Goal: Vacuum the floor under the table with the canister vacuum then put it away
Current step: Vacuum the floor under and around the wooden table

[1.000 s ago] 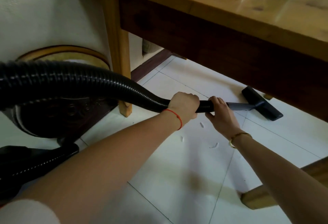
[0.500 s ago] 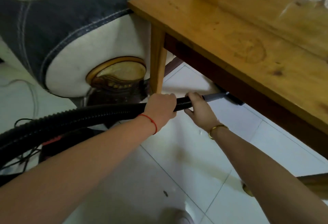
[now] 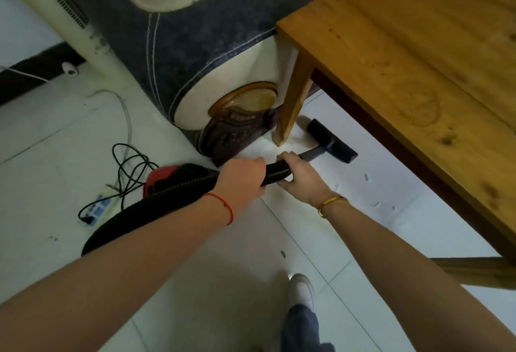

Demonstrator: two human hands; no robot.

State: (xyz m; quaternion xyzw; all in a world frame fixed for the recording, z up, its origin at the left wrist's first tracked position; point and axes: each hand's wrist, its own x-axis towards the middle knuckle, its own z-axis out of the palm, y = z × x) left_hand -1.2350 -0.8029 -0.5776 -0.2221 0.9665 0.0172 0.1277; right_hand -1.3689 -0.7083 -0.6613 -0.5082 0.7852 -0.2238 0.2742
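Left hand [image 3: 242, 177] and right hand [image 3: 298, 177] both wrapped around black hose [image 3: 275, 174], side by side. Floor nozzle [image 3: 332, 145] on the tile just beside the table [image 3: 405, 53] corner leg [image 3: 293, 106]. Red canister [image 3: 162, 180] on the floor behind the left wrist.

Soft daylight, wide-angle edge warping

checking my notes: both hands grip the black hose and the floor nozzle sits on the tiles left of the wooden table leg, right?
Not quite. In the head view both hands, left hand and right hand, do grip the black hose, but the floor nozzle sits on the tiles to the right of the table leg, not left.
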